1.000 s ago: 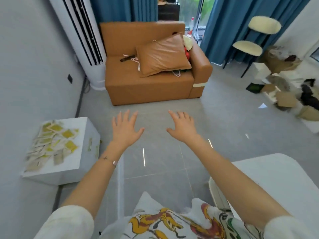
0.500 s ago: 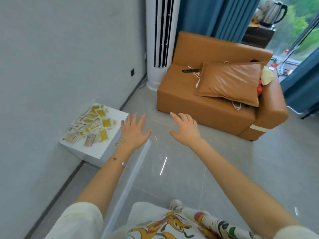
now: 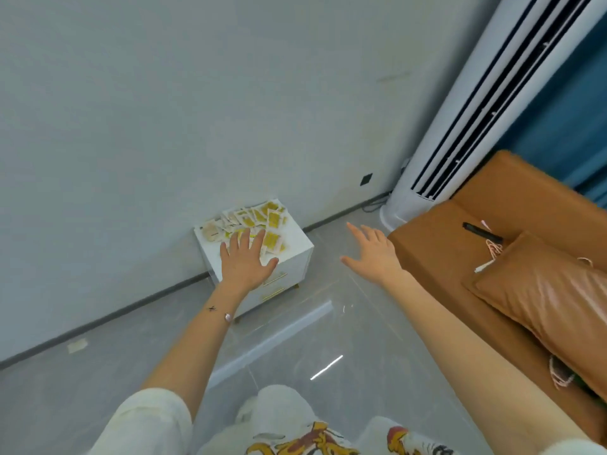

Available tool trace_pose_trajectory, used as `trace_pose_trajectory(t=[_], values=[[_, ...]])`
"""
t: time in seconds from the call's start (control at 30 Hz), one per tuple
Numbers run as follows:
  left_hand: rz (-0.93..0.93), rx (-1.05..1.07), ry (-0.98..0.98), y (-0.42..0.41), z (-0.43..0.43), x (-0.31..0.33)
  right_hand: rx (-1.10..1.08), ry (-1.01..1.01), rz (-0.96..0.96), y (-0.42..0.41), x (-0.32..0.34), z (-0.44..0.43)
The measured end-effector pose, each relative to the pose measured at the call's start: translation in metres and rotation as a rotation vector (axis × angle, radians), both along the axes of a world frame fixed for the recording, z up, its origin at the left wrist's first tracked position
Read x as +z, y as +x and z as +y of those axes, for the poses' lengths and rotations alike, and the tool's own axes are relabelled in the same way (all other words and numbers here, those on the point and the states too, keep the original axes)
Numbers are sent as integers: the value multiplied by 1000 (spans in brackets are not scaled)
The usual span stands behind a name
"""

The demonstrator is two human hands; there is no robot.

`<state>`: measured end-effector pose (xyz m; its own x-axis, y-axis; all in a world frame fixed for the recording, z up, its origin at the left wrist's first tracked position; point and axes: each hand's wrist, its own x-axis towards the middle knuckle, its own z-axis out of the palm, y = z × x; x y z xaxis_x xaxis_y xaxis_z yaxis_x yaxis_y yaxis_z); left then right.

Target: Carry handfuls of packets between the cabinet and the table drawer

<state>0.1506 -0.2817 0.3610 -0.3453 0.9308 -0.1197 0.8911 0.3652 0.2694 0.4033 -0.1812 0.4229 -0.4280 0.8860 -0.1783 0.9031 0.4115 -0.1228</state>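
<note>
Grey glossy tile floor (image 3: 328, 336) spreads between both outstretched arms, bounded at 9 to 12 o'clock by the pale grey wall (image 3: 164, 110) with its dark baseboard, and at 3 o'clock by the front edge of the tan leather sofa (image 3: 437, 244). A small white cabinet with gold drawer handles (image 3: 295, 254) stands against the wall at 11 o'clock, its near corner jutting onto the floor. Past it, at 1 o'clock, a tall white column air conditioner with black slats (image 3: 476, 103) fills the corner beside the sofa.

Left hand (image 3: 244, 262) is released, fingers straight and spread, in front of the cabinet top; whether it touches is unclear. Right hand (image 3: 371, 254) is likewise released, fingers extended, over bare floor between cabinet and sofa, holding nothing.

Flat square packets, yellow and cream (image 3: 259, 221), lie overlapping in a loose heap on the wall side of the cabinet top, partly behind the left fingertips. On the sofa rest a tan leather cushion (image 3: 551, 290) and a black slim remote (image 3: 481, 232). One cream scrap of paper (image 3: 77, 345) lies on the floor by the baseboard at 9 o'clock
</note>
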Motion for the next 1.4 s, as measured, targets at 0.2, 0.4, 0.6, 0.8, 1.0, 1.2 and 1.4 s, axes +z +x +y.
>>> trace_pose_trajectory(t=[0.2, 0.4, 0.6, 0.8, 1.0, 1.2, 1.4], values=[[10, 132, -32, -46, 29, -10, 95, -19, 62, -55, -11, 57], [-16, 174, -65, -113, 91, -32, 94, -38, 39, -106, -36, 117], [-11, 195, -119, -178, 147, -50, 73, -89, -10, -166, -55, 180], [-42, 253, -182, -231, 177, -73, 97, -147, 19, -229, -79, 232], [-103, 383, -230, -264, 189, -105, 160, -254, -29, -279, -130, 283], [-225, 559, -321, -290, 197, -189, 20, -428, 21, -320, -221, 357], [-326, 797, -337, -296, 215, -309, -19, -527, -83, -351, -350, 438]])
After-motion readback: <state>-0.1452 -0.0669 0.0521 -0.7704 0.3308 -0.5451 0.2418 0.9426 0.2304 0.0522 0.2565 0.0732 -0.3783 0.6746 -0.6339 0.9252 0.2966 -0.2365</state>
